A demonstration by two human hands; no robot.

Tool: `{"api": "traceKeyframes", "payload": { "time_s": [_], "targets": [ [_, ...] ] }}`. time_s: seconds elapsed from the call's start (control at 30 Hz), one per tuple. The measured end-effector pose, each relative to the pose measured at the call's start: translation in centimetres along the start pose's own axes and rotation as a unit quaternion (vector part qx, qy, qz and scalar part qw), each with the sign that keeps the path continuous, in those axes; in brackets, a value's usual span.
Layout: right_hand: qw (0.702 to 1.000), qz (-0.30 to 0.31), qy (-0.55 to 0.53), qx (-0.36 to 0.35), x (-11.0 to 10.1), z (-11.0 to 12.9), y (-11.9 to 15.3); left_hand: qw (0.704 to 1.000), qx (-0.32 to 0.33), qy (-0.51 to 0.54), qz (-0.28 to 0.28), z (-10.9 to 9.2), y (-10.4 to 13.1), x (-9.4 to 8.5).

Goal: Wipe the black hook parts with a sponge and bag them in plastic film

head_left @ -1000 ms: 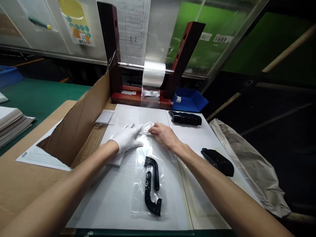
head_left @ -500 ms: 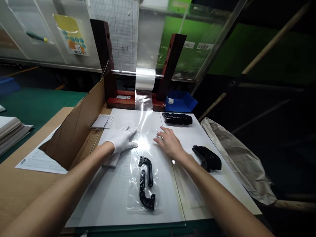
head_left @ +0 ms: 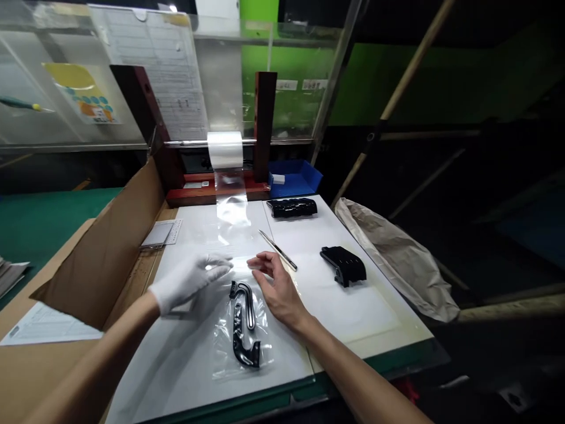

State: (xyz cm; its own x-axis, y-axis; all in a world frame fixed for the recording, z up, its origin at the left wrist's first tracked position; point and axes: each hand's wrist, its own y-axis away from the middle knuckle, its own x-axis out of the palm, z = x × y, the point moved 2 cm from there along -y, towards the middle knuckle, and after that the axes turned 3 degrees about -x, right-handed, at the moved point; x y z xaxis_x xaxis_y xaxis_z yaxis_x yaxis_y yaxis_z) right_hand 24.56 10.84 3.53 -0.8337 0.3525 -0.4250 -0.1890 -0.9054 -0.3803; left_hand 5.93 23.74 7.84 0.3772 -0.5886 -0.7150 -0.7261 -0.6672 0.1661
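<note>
1. In the head view, we see a clear bag (head_left: 222,353) flat on the white-covered desk (head_left: 395,360), with two black handles (head_left: 238,331) lying inside it, hooked ends opposite each other.
2. The handles sit just below the fingers of both hands, toward the wearer. The bag's upper part runs up between the gloved left hand (head_left: 188,282) and the bare right hand (head_left: 279,292).
3. We see the left thumb and forefinger with their tips close together, the right fingers curled toward the thumb. We cannot tell whether either set is pinched on the clear plastic.
4. Just past the right fingers lies a thin pen-like tool (head_left: 279,251), untouched. Two black covers (head_left: 292,208) lie farther right, apart from the hand.
5. Glare washes out the bag's top edge, and we cannot make out where the film strip (head_left: 232,206) from the roll (head_left: 225,150) ends.
6. The left hand hides most of a pale block (head_left: 182,307) beneath it. The left picture edge cuts off a paper stack (head_left: 11,275) and a green screwdriver (head_left: 20,103).
</note>
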Motion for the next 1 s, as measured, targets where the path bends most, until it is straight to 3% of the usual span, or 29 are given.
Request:
{"api": "traceKeyframes", "payload": {
  "time_s": [0.1,0.23,0.33,0.43,0.5,0.6,0.77,0.9,1.0],
  "targets": [
    [0.999,0.025,-0.009,-0.036,-0.6,0.8,2.2,0.996,0.07,0.015,-0.051,-2.0,3.4,2.4],
    [0.989,0.09,0.021,-0.116,-1.7,0.8,5.3,0.984,0.164,-0.015,-0.07,-3.2,7.3,6.9],
    [0.979,0.124,0.053,-0.153,-2.6,0.8,6.9,0.976,0.168,-0.075,-0.12,-2.6,10.3,8.9],
    [0.977,0.12,0.086,-0.154,-3.2,1.5,7.0,0.975,0.142,-0.095,-0.144,-2.1,12.3,9.1],
    [0.981,0.089,0.111,-0.131,-2.9,1.8,6.2,0.971,0.123,-0.104,-0.175,-2.4,12.1,8.4],
    [0.983,0.055,0.156,-0.083,-1.2,1.5,4.6,0.974,0.087,-0.094,-0.186,-3.3,9.5,8.2],
    [0.968,0.11,0.219,-0.057,2.5,-0.5,3.9,0.987,0.011,-0.124,-0.099,-3.2,5.3,11.0],
    [0.959,0.147,0.236,-0.058,2.8,-1.0,4.3,0.989,-0.017,-0.119,-0.082,-3.4,4.7,11.9],
    [0.956,0.175,0.223,-0.078,2.2,-0.9,3.8,0.988,-0.039,-0.111,-0.101,-3.8,6.1,12.2]
  ]
}}
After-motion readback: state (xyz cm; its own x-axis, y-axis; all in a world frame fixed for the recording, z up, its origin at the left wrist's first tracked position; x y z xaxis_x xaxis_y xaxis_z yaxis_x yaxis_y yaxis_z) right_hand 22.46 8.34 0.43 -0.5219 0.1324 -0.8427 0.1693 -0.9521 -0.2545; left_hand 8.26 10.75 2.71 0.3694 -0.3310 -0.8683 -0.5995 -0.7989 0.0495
